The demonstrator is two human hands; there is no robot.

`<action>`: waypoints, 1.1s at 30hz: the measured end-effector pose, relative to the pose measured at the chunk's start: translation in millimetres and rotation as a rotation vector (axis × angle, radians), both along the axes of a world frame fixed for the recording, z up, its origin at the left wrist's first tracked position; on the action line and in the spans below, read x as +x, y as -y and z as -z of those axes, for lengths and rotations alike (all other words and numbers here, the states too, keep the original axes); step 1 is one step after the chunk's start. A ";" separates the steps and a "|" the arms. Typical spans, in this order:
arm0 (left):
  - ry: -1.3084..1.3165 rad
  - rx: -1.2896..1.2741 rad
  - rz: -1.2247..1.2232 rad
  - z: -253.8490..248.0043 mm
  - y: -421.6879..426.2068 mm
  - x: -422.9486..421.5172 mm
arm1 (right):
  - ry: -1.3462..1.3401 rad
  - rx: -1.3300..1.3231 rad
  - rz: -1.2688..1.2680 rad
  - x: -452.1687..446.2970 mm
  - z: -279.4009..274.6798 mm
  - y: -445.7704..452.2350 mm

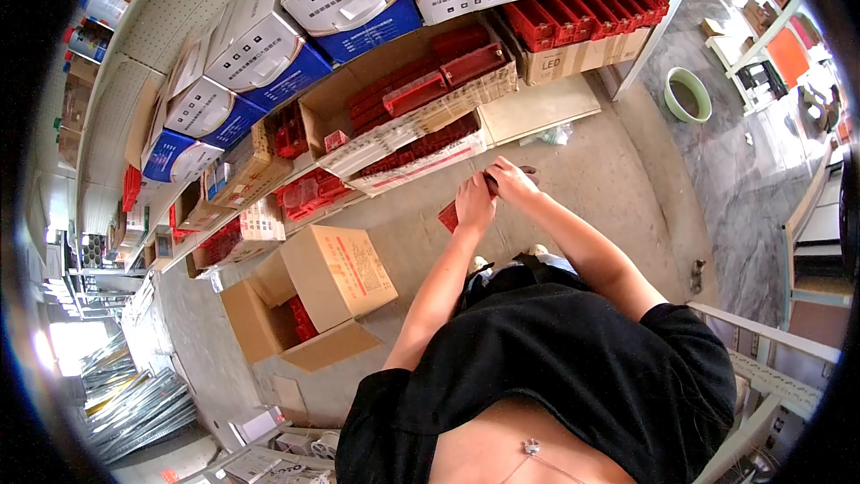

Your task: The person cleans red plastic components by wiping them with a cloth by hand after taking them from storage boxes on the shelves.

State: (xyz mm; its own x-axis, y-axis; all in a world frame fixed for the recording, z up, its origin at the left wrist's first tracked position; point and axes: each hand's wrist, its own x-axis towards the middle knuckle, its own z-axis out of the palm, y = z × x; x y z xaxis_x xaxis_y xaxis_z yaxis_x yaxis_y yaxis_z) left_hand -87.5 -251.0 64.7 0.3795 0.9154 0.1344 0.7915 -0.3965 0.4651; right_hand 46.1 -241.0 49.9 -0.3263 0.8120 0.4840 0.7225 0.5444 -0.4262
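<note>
My left hand (476, 203) is closed around a red item (449, 217), whose flat end sticks out on the left side. The item looks like a small packet or box, but its kind cannot be made out. Right beside it, my right hand (512, 183) has its fingers bent and pressed together near the left fingertips. A dark reddish-brown end (530, 172) shows past the right hand; whether it belongs to the same item is hidden. Both hands are held above the floor, in front of the lower shelf.
An open cardboard box (339, 273) with red packs inside stands on the floor at left. Ahead, shelves hold cartons of red packs (421, 90) and blue-white boxes (345, 0). A green basin (688, 95) sits at right, and a metal rack (770, 341) stands close to my right side.
</note>
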 end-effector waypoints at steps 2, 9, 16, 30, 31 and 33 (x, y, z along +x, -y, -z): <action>0.026 0.005 0.009 0.2 -0.7 0.3 | -0.059 0.029 0.008 -2.9 -0.4 -0.1; 0.042 0.007 -0.039 -13.0 0.5 0.9 | -0.145 -0.084 0.180 1.5 -15.0 0.3; -0.024 0.036 0.000 -5.2 2.6 -2.8 | -0.119 -0.206 0.315 7.0 5.4 -3.1; -0.091 0.068 0.054 -2.3 7.0 -10.6 | -0.179 -0.410 0.370 7.8 -11.3 5.0; -0.098 0.074 0.060 -2.9 6.0 -10.2 | -0.172 -0.456 0.390 6.3 -15.9 4.5; -0.115 0.060 0.055 -7.2 5.3 -9.4 | -0.184 -0.470 0.342 7.5 -24.7 3.6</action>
